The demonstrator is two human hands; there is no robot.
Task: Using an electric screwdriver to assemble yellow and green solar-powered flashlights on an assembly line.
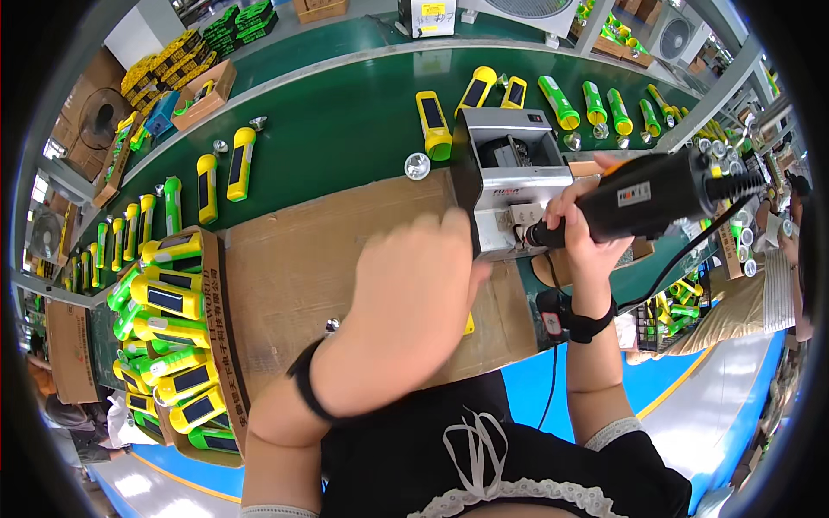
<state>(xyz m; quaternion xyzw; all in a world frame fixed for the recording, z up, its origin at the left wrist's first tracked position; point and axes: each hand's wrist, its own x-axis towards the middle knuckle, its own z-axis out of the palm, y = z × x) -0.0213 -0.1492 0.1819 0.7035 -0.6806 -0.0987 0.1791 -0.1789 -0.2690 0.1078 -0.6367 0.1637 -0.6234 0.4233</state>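
In the head view, the right hand (591,237) has its fingers clamped round the narrow front of a black cylindrical power driver (643,197), whose tip, just left of them, meets the front of a silver-grey metal box-shaped dispenser (521,183). The left hand (410,298) is blurred, its fingertips near that dispenser's left side; whether its fingers are apart or together I cannot tell. Just below them a yellow edge (469,325) shows, mostly hidden.

The thick driver body juts well right of the gripping fingers, so its weight could twist the tip off line; the black cord (682,269), looping below them near the wrist, could snag and tug. A careless left forearm could knock the small shiny reflector (332,325) beside it.

The driver looks matt, with a ribbed sleeve at its rear; the dispenser is hard and square-edged. Beneath the left fingers lies flat, creased brown cardboard (302,233); beyond them, a glossy round silver reflector (417,166) sits beside a smooth yellow plastic flashlight (433,125) with a dark rectangular panel.
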